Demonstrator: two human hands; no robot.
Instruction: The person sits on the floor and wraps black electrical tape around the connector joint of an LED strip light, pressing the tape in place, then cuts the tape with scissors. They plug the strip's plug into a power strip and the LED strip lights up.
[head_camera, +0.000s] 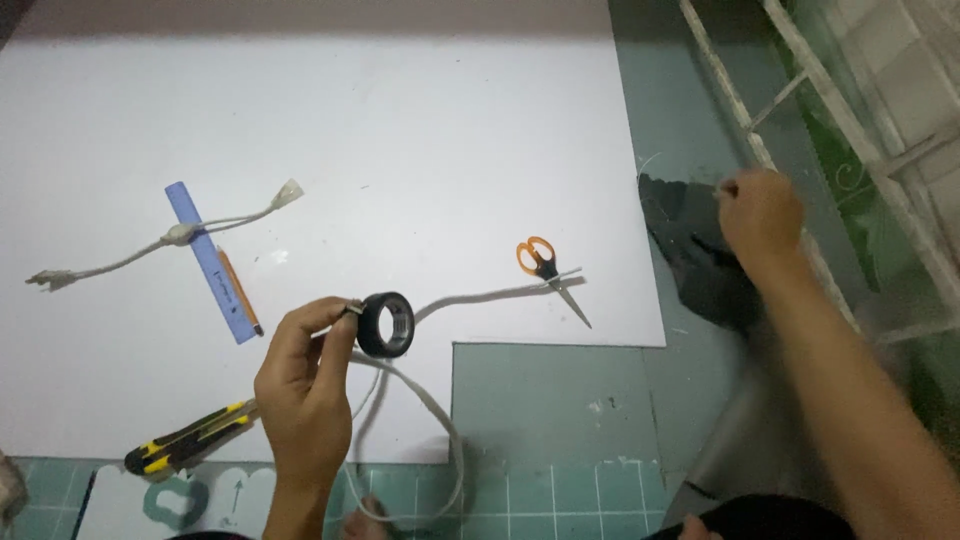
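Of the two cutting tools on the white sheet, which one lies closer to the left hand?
The yellow-and-black utility knife, just beside the left hand near the sheet's lower edge. The orange-handled scissors lie farther away, on the gray cord.

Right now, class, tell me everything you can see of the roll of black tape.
The roll of black tape is a glossy ring with a hollow core, standing on edge, its opening partly facing the camera. The left hand pinches it at its left rim. It sits over the white board, with the grey cable running beside it.
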